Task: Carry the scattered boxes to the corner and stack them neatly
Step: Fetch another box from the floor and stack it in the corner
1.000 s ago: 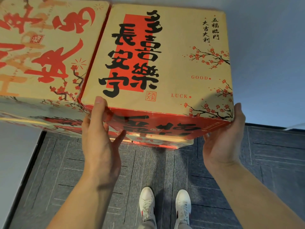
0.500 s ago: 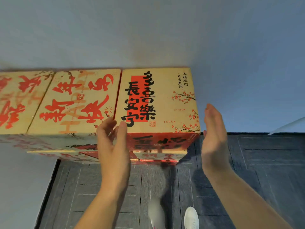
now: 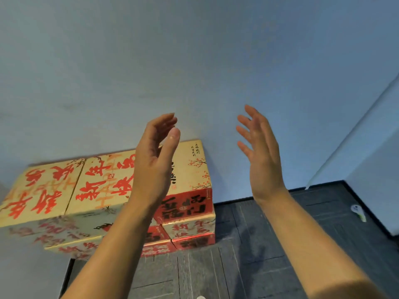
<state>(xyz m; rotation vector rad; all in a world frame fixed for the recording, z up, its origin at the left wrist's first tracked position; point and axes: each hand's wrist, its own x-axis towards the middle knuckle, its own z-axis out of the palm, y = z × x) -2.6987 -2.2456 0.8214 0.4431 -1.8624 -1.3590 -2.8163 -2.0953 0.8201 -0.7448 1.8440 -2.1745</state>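
Left of the left grip (image 3: 154,167), the boxes (image 3: 97,186) are showing matt printed cardboard, smooth-faced. Under the right grip (image 3: 261,156), the floor (image 3: 237,266) is looking like rough, dark grey carpet tile. Behind both, the wall (image 3: 194,61) is appearing smooth, matt-painted.

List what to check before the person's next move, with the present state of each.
1. Left hand empty: ok, fingers relaxed, holding nothing.
2. Right hand empty: ok, fingers spread, holding nothing.
3. Top right box seated level: ok, beside the neighbouring box.
4. Lower boxes flush with those above: cannot tell, blurred.
5. More boxes left to carry: cannot tell, none lie on the visible carpet.
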